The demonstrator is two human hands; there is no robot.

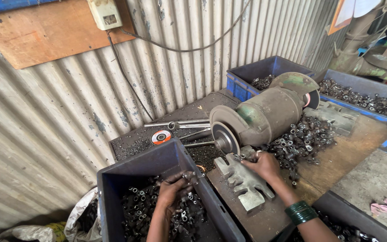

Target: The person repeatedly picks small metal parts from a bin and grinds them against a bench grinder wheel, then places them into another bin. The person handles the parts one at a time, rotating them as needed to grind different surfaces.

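Note:
My right hand (262,165) pinches a small metal ring piece and holds it against the spinning grinding wheel (223,137) of a green-grey bench grinder (265,114). That hand rests on a notched metal block (242,186), and a green bangle is on its wrist. My left hand (174,190) reaches into a dark blue crate (155,163) full of small metal rings and closes on a few of them. A spark or two glows near the crate's rim, just below the wheel.
A heap of metal rings (303,136) lies right of the grinder. Blue crates (256,71) with more parts stand behind. Spanners (180,125) and a spare grinding disc (161,136) lie by the corrugated metal wall. A cable hangs from a wall switch box (105,13).

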